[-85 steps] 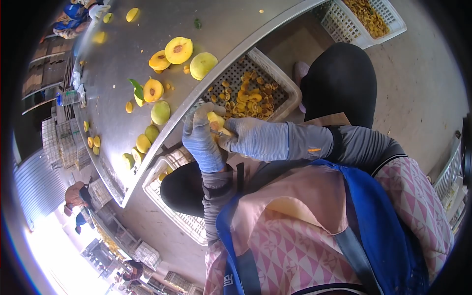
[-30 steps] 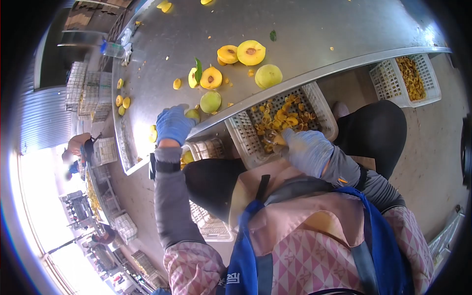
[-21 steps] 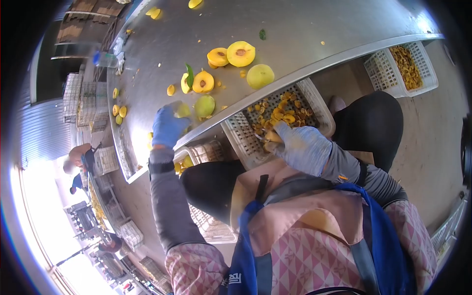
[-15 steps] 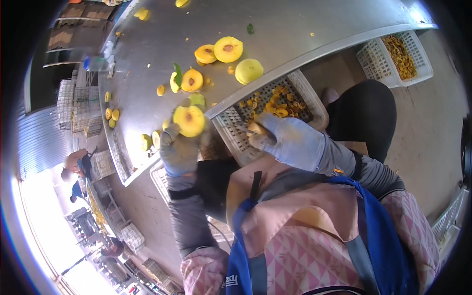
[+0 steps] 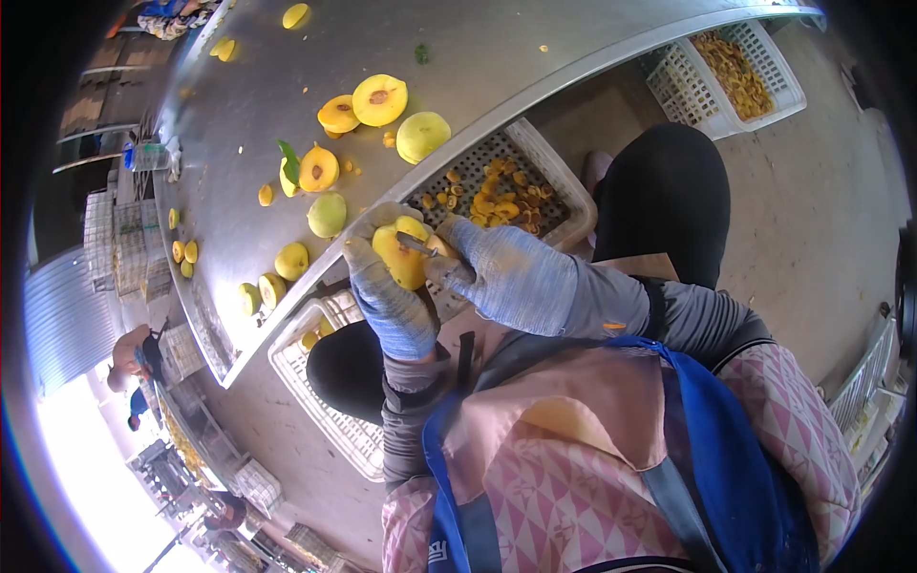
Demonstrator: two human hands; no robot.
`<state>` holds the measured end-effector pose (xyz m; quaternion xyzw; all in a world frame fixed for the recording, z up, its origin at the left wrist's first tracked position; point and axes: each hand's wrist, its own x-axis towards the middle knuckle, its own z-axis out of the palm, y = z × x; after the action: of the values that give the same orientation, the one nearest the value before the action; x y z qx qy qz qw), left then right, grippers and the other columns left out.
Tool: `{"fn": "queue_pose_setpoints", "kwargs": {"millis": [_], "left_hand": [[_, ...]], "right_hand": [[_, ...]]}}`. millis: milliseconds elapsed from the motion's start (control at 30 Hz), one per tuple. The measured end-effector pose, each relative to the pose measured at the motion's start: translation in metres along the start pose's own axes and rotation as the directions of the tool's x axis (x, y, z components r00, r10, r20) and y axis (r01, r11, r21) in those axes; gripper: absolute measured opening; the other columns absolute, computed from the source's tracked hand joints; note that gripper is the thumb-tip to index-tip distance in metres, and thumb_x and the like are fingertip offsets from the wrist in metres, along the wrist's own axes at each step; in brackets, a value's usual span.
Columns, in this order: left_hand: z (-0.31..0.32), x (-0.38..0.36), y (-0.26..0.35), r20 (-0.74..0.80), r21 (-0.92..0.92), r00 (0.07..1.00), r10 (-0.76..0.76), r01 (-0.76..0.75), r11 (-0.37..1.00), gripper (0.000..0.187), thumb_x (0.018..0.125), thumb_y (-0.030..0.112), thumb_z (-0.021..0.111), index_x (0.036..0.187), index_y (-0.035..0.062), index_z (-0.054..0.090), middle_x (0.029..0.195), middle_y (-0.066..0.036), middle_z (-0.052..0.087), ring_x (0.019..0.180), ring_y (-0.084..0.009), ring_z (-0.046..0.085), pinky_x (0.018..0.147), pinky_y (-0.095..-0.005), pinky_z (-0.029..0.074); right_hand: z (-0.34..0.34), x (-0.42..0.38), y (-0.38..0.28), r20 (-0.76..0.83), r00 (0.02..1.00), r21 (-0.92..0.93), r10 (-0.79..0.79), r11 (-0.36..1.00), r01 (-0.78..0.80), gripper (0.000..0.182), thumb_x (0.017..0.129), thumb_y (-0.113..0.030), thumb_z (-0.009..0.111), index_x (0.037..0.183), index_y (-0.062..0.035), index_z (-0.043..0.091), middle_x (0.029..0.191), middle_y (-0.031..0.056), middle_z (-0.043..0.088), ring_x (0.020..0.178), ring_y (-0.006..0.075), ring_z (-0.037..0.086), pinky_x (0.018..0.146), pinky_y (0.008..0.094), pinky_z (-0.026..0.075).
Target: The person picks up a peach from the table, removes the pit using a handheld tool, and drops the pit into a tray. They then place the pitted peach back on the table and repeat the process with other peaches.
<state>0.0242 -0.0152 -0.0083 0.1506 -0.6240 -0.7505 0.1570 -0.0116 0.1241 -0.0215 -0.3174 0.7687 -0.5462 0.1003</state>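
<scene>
My left hand point(image 5: 387, 301), in a blue-grey glove, holds a yellow halved fruit point(image 5: 399, 256) just off the table edge. Gloved as well, my right hand point(image 5: 501, 272) is closed round a small knife point(image 5: 415, 244), whose blade touches the cut face of the fruit. Part of the knife's handle is hidden by my fingers. Beyond my hands, on the metal table point(image 5: 458, 57), lie a halved fruit point(image 5: 380, 100), a whole-looking green-yellow fruit point(image 5: 423, 137) and another green one point(image 5: 327, 215). A white basket point(image 5: 573, 191) with brown-yellow pieces stands below the edge.
A second white basket point(image 5: 783, 72) of pieces stands on the floor at the upper right. Another basket point(image 5: 353, 439) is beside my left leg. A clear bottle point(image 5: 148, 158) stands at the table's far left. A person point(image 5: 129, 353) is in the left background.
My left hand has moved right with the fruit, from over the table's edge towards my right hand. The knife now meets the fruit. The view has shifted, so the table things appear further left.
</scene>
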Motion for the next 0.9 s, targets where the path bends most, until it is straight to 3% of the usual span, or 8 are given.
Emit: {"fn": "queue_pose_setpoints", "kwargs": {"millis": [33,100,433,633,700,733,833,900], "left_hand": [[0.001,-0.001,-0.002,0.001,-0.001,1.0,-0.003,0.003,1.0,0.054,0.102,0.048,0.032,0.117,0.0001,0.053,0.104,-0.011,0.058,0.095,-0.0199,0.056,0.09,-0.0349,0.045],[0.003,-0.002,-0.005,-0.041,0.353,0.972,0.23,-0.201,0.914,0.053,0.102,0.047,0.032,0.115,0.0003,0.054,0.104,-0.011,0.058,0.095,-0.0185,0.055,0.09,-0.0334,0.044],[0.012,-0.009,0.002,-0.175,0.132,0.983,-0.051,0.075,0.988,0.048,0.1,0.044,0.04,0.105,0.0009,0.059,0.092,-0.009,0.06,0.08,-0.0151,0.056,0.073,-0.0263,0.048],[-0.016,-0.014,-0.004,-0.144,0.264,0.98,-0.139,0.173,0.949,0.044,0.099,0.039,0.045,0.098,-0.0013,0.061,0.084,-0.008,0.063,0.075,-0.015,0.059,0.069,-0.0267,0.049],[-0.014,-0.018,-0.004,-0.154,0.229,0.975,-0.162,0.195,0.954,0.042,0.098,0.038,0.046,0.096,-0.0011,0.062,0.085,-0.008,0.064,0.075,-0.0152,0.06,0.07,-0.027,0.049],[-0.013,-0.019,-0.004,-0.176,0.355,0.981,-0.083,0.142,0.924,0.042,0.099,0.038,0.046,0.097,-0.0009,0.062,0.085,-0.008,0.064,0.075,-0.0155,0.06,0.07,-0.0271,0.049],[-0.013,-0.02,-0.01,-0.203,0.47,0.979,0.033,0.068,0.88,0.043,0.099,0.039,0.045,0.097,-0.0005,0.062,0.084,-0.009,0.064,0.075,-0.0157,0.061,0.069,-0.0272,0.05],[-0.01,-0.02,-0.014,-0.221,0.467,0.973,0.065,0.047,0.883,0.043,0.099,0.039,0.044,0.098,-0.0002,0.062,0.083,-0.009,0.064,0.075,-0.0156,0.061,0.069,-0.0273,0.05]], "right_hand": [[0.001,0.0,0.001,-0.01,0.999,-0.025,-0.053,0.998,0.053,0.039,0.097,-0.035,0.053,0.106,0.0028,0.05,0.065,0.0205,0.061,0.06,0.0386,0.062,0.053,0.0453,0.049],[-0.003,-0.001,-0.003,-0.003,1.0,0.025,0.006,1.0,-0.006,0.039,0.097,-0.035,0.052,0.106,0.0027,0.05,0.065,0.0203,0.06,0.06,0.0385,0.062,0.053,0.0451,0.05],[-0.01,-0.005,-0.006,0.091,0.995,0.011,0.037,0.999,-0.038,0.037,0.097,-0.036,0.052,0.099,0.001,0.051,0.061,0.0185,0.058,0.057,0.0372,0.061,0.051,0.0445,0.049],[0.017,-0.018,0.009,-0.056,0.992,0.079,-0.112,0.99,0.116,0.029,0.094,-0.031,0.056,0.093,-0.0021,0.057,0.059,0.0152,0.058,0.053,0.0344,0.061,0.047,0.0437,0.047],[0.012,-0.022,0.007,0.143,0.99,0.019,0.008,1.0,-0.011,0.023,0.093,-0.026,0.059,0.098,-0.0037,0.057,0.063,0.0163,0.059,0.053,0.0361,0.06,0.049,0.0449,0.049],[0.013,-0.024,0.006,0.141,0.99,0.016,0.015,1.0,-0.017,0.023,0.093,-0.026,0.059,0.098,-0.0037,0.057,0.063,0.0163,0.059,0.053,0.0361,0.06,0.049,0.0449,0.049],[0.024,-0.023,0.011,0.075,0.997,0.161,0.001,0.987,-0.013,0.025,0.093,-0.029,0.057,0.095,-0.0042,0.056,0.063,0.0176,0.058,0.053,0.0378,0.058,0.049,0.0469,0.047],[0.034,-0.019,0.017,0.105,0.994,0.489,0.011,0.87,-0.062,0.029,0.097,-0.034,0.054,0.094,-0.005,0.056,0.06,0.0121,0.057,0.046,0.0281,0.055,0.042,0.0385,0.042]]}}
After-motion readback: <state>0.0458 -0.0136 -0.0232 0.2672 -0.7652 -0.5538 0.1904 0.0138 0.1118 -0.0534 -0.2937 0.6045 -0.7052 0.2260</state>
